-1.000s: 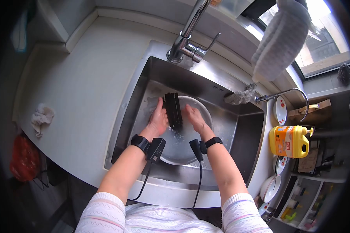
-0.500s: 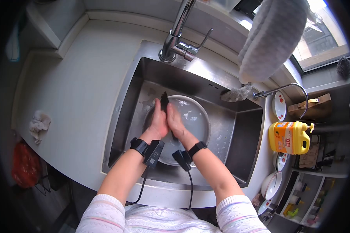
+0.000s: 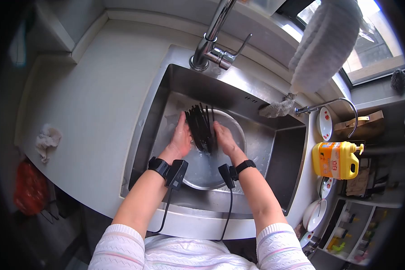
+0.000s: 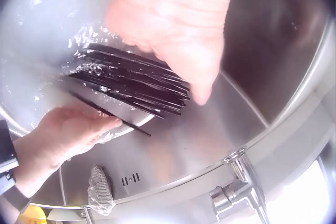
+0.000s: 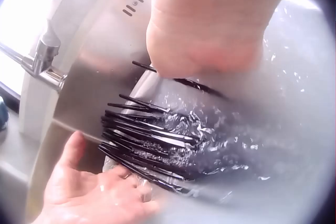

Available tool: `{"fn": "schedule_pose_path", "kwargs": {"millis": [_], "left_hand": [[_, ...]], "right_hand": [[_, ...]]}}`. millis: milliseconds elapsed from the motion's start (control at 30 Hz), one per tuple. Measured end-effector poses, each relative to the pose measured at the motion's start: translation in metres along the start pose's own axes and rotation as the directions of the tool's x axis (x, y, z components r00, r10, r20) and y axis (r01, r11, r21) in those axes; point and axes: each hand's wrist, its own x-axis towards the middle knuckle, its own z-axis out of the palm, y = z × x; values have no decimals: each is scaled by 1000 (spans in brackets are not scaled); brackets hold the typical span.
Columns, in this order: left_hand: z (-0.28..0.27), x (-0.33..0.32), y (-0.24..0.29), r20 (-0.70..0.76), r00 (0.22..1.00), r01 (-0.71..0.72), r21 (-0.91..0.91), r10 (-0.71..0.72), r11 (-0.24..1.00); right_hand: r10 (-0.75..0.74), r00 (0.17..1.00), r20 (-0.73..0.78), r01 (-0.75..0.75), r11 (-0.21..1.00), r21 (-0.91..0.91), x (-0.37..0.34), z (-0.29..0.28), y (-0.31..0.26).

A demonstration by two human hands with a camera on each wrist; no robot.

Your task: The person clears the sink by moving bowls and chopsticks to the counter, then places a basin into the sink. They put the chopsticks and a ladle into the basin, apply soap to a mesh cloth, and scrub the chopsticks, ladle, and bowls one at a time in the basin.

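Slim, wet black sticks [image 3: 200, 129] look light, stiff, slippery, best gathered mid-length; an open left hand [image 3: 180, 141] supports them, a straight-fingered right hand [image 3: 226, 140] touches one.

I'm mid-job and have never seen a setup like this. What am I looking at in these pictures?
No machine here: the grip is a person's bare left hand and right hand. The head picture looks down from a head-worn camera; the others come from wrist cameras, each showing its own hand large at the top. A bowl of water stands in a metal sink. The left hand lies open against a bunch of black sticks, which dip into the water. The right hand is at a single stick; whether it pinches it is unclear. A white cloth lies left on the counter.
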Motion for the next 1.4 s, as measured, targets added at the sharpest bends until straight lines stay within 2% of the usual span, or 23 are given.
{"fn": "schedule_pose_path", "kwargs": {"millis": [67, 100, 167, 200, 300, 367, 467, 500, 567, 600, 667, 767, 833, 867, 967, 1033, 1100, 1167, 1200, 1267, 1300, 1367, 1400], "left_hand": [[5, 3, -5, -128, 976, -160, 141, 178, 977], [-4, 13, -10, -125, 976, -158, 141, 176, 977], [-26, 39, -23, -181, 953, -199, 231, 243, 952], [-17, 32, -19, -179, 954, -194, 235, 239, 952], [-4, 20, -13, -223, 926, -211, 358, 303, 909], [-9, 24, -16, -379, 847, -182, 452, 373, 873], [-25, 35, -20, -351, 853, -111, 603, 387, 790], [-31, 40, -22, -352, 852, -112, 601, 387, 791], [-31, 41, -23, -251, 893, -175, 573, 374, 801], [-25, 37, -21, -250, 893, -176, 573, 375, 801], [-13, 28, -18, -208, 933, -217, 323, 292, 921], [-16, 36, -22, -317, 897, -234, 252, 308, 939], [-13, 33, -20, -274, 908, -253, 249, 318, 935], [-7, 27, -19, -234, 916, -270, 247, 327, 931], [11, 12, -12, -83, 978, -175, 194, 194, 965], [24, 8, -21, 103, 975, -220, 390, 195, 894], [43, 4, -36, 124, 978, -204, 423, 167, 883], [59, 3, -57, 150, 935, -351, 506, 320, 788], [56, 3, -64, 157, 933, -357, 504, 323, 786], [48, 5, -73, 83, 979, -175, 802, 184, 571], [43, 1, -78, 82, 980, -174, 803, 184, 570], [31, -8, -86, 27, 996, -38, 990, 88, 132], [32, -16, -84, 25, 996, -37, 991, 88, 131]], "right_hand": [[272, 945, -182, -284, 958, -38, -2, -15, -4], [272, 944, -186, -284, 958, -39, -1, -8, 4], [-64, 967, -248, 29, 990, -140, -2, 15, 24], [67, 997, -22, -68, 997, -46, -18, 17, -12], [25, 997, 73, -11, 982, -188, -22, 3, -24], [3, 999, 39, 6, 974, -227, -16, -12, -12], [49, 974, -223, -111, 955, -275, -17, -12, 10], [49, 974, -222, -111, 955, -276, -22, -4, 7], [49, 998, 47, -32, 952, -305, -30, 7, -3], [173, 965, 198, -91, 926, -368, -31, 6, -14], [124, 978, 165, -76, 959, -271, -31, 1, -17], [48, 998, -51, -56, 983, -173, -30, 1, -13], [122, 991, 47, -90, 898, -430, -36, 5, -23], [179, 951, 251, -71, 920, -386, -46, 6, -53], [98, 966, 240, -34, 966, -257, -38, -16, -43], [-113, 988, 105, 102, 989, 105, -35, -34, -62], [-211, 972, 99, 192, 966, 172, -51, -24, -101], [-151, 987, 56, 152, 988, 0, -56, -14, -117], [-105, 992, -65, 117, 967, 228, -52, -6, -111], [-26, 977, -211, 95, 941, 324, -50, -10, -107], [-7, 966, -257, 114, 909, 402, -52, -15, -107], [12, 939, -345, 194, 809, 555, -58, -39, -112], [71, 922, -381, 200, 755, 624, -62, -52, -118]]}}
